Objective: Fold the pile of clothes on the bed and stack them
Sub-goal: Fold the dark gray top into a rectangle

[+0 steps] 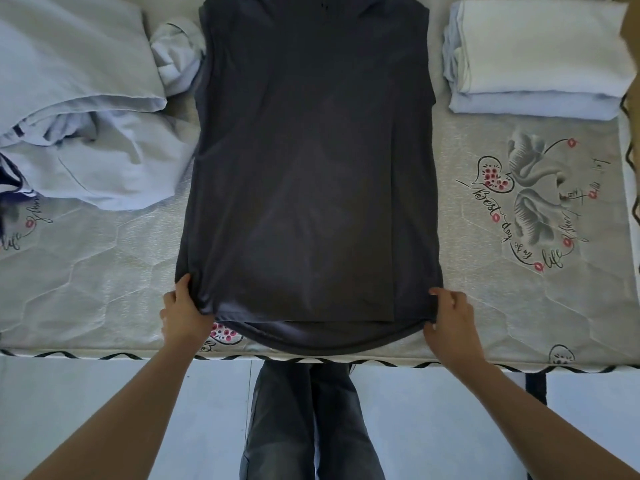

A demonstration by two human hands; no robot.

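A dark grey shirt (308, 174) lies flat on the mattress (502, 289), its sides folded inward into a long rectangle with the hem toward me. My left hand (185, 308) pinches the hem's near left corner. My right hand (450, 317) grips the near right corner. A rumpled pile of pale blue clothes (79, 109) sits at the far left, touching the shirt's upper left edge. A neat stack of folded white and pale blue clothes (536, 60) rests at the far right.
The mattress's near edge (104, 356) runs across the frame just below the hem. Below it are my dark trouser legs (308, 420) and a pale tiled floor (86, 403). A brown object (631, 36) shows at the top right edge.
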